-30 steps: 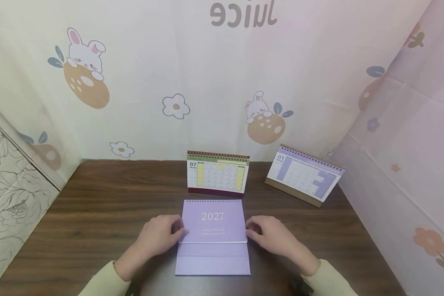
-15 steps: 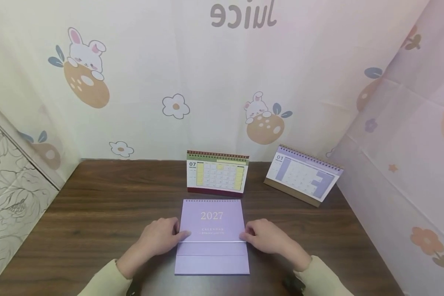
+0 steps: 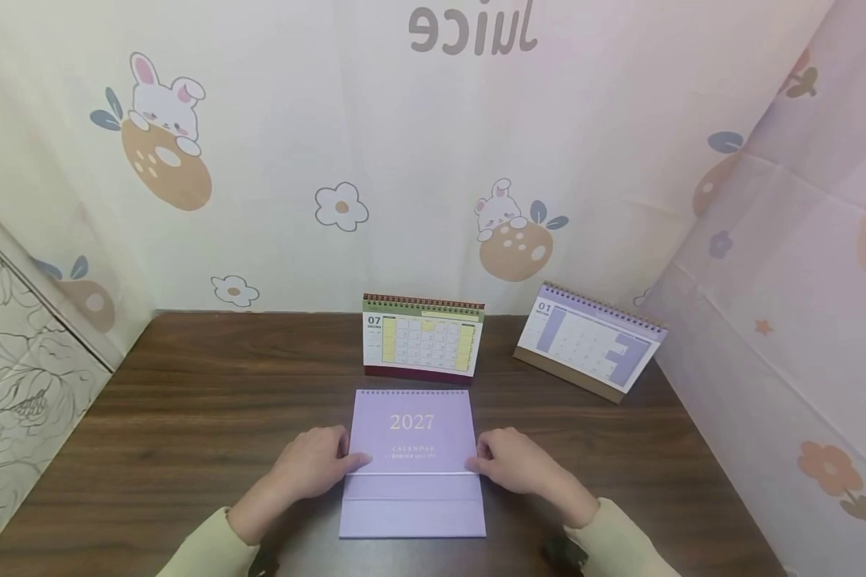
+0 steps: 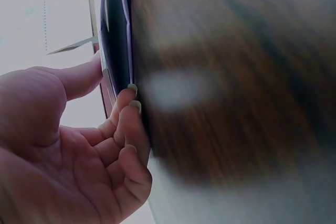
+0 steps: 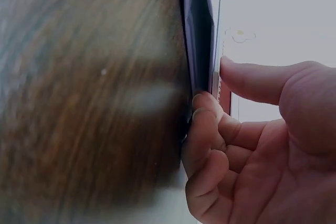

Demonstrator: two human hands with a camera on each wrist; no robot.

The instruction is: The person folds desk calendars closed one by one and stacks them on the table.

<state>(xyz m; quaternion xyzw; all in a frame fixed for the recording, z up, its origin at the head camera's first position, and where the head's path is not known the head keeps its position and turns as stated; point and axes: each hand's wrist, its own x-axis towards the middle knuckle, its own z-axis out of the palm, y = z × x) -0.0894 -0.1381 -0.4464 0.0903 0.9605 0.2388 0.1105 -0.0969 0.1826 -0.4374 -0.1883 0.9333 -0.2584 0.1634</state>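
Centrally on the near bench (image 3: 188, 425), the left hand (image 3: 312, 463) and right hand (image 3: 515, 462) pinch opposite side edges of the purple calendar (image 3: 413, 465): suitable grip points, likely light, stiff card. Farther stands a green-topped calendar (image 3: 422, 340).

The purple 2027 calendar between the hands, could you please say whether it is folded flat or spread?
Spread, at least slightly: the purple calendar shows a dark gap inside it in both wrist views.
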